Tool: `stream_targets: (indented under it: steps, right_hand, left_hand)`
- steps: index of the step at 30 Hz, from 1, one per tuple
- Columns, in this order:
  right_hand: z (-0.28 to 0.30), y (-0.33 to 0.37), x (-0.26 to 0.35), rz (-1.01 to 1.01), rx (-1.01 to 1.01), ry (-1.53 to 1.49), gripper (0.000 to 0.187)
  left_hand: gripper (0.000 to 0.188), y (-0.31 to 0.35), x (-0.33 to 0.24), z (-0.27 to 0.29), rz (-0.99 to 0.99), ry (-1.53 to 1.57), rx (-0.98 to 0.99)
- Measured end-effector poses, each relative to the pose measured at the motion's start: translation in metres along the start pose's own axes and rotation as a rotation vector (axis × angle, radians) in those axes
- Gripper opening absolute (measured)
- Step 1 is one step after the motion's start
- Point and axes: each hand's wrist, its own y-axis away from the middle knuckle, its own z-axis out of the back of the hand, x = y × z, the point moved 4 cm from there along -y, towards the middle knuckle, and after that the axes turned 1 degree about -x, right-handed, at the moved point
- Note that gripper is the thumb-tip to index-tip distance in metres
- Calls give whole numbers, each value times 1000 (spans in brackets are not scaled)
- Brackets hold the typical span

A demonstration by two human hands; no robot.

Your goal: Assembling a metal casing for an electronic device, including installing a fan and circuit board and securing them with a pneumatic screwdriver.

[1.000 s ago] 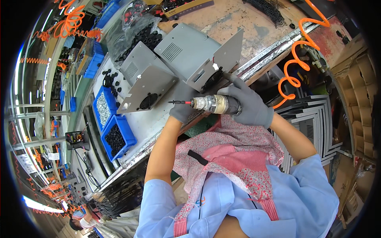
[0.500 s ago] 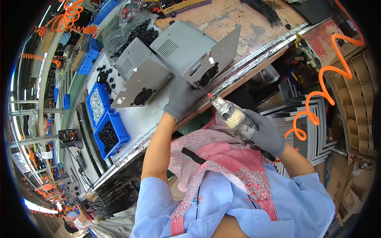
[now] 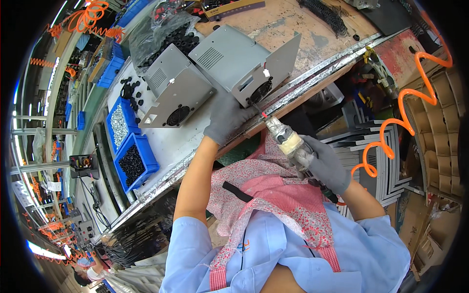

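Wrapped around a tape-covered air screwdriver (image 3: 289, 140), my gray-gloved right hand (image 3: 325, 163) holds it at the bench edge. Its bit, with a red collar (image 3: 264, 115), points toward the lower corner of a black fan (image 3: 261, 91) on a gray metal housing (image 3: 233, 49). My left hand (image 3: 228, 117), also gloved, is beside that corner, its fingers drawn together near the bit tip; what they pinch is hidden. To its left stands a second gray housing (image 3: 168, 71) with its own black fan (image 3: 179, 115). A small white connector (image 3: 266, 73) hangs on the right housing's panel.
Blue bins of silver (image 3: 118, 124) and black small parts (image 3: 132, 166) stand at the bench's left. Behind the housings lies a bag of black parts (image 3: 181, 41). An orange coiled hose (image 3: 408, 117) hangs at right, above stacked gray panels (image 3: 386, 161).
The screwdriver and its bit have shifted slightly right in the picture, along with the housings. Both hands keep nearly the same pose.
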Motion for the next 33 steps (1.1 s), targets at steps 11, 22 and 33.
stream_targets:
  steps: [11, 22, 33]
  right_hand:
    - [-17, 14, 24, -287, 144, -309, 73]
    - [-18, 12, 28, -152, 166, -283, 69]
    - [-26, 7, 4, -137, 74, 4, 38]
  left_hand:
    - [32, 6, -5, -1, 127, -69, -71]
    - [39, 18, -4, 1, 127, 392, -114]
    - [42, 72, 8, 1, 553, 2134, -322]
